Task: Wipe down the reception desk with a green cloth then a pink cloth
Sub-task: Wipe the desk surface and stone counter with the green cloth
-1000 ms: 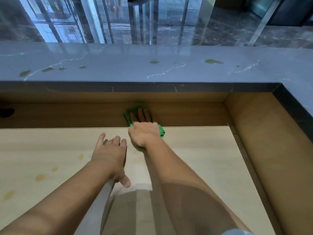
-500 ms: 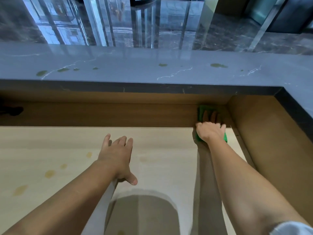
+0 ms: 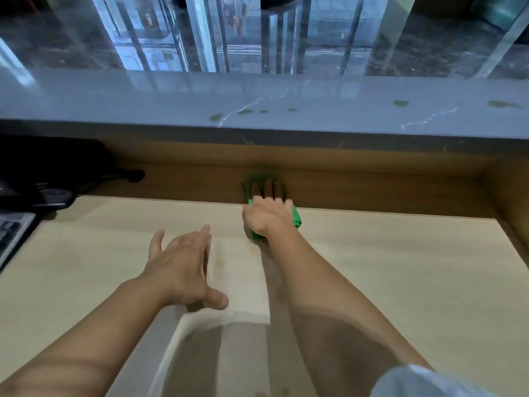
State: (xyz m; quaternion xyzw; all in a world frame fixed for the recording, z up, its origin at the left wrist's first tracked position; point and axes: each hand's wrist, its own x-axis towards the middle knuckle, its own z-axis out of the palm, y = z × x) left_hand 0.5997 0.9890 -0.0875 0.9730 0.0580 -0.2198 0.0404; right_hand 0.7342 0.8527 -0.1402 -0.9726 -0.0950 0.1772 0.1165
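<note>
The right hand (image 3: 267, 216) pressed the green cloth (image 3: 296, 219) against the brown back panel (image 3: 372, 190) where it met the pale worktop (image 3: 400, 267), at twelve o'clock, its fingers straight and close together on the cloth. At seven o'clock from it the left hand (image 3: 180, 270) lay on the worktop, fingers apart, holding nothing. A keyboard (image 3: 11, 236) sat at nine o'clock. Greenish stains (image 3: 244, 112) dotted the grey marble ledge (image 3: 171, 110) above.
</note>
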